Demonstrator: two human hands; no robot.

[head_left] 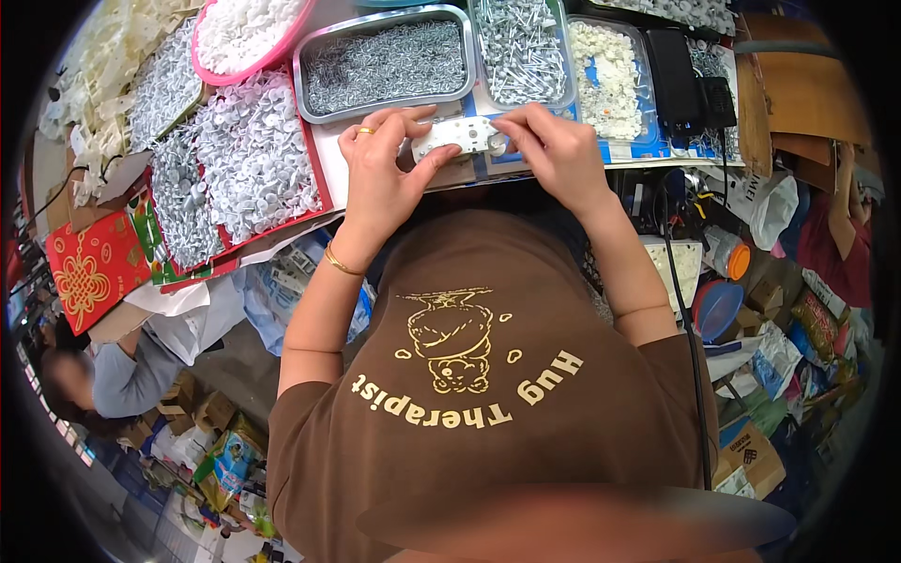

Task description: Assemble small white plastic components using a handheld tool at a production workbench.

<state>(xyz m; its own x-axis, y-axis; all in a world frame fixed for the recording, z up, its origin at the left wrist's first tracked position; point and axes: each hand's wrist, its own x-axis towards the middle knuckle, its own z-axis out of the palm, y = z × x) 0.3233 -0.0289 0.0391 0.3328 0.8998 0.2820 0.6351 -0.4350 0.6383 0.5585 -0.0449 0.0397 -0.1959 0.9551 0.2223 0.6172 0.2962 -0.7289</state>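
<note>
Head view: left hand (387, 161) fingers pinch a white block (452, 137) at the counter's (329, 143) near edge; right hand (556, 148) fingers nearly together at its right end, hold unclear. Judged step: fine work there; next move calls for steady left support.

Left forearm (324, 296): bare, rising from the lower left and slanting inward to the wrist.
Left wrist (364, 233): nearly straight, the back of the hand facing up and outward.
Left hand (383, 167): gripping, its fingers (399, 122) arched over the far side.
Left thumb (434, 164): reaching up and inward, below the fingertips and apart from them.
Right forearm (631, 258): bare, leaning inward from the lower right.
Right hand (566, 155): back upward, angled toward the left hand.
Right thumb (527, 143): near the index fingertip in a pinch.
Hands: close together, well apart at the elbows.
</note>
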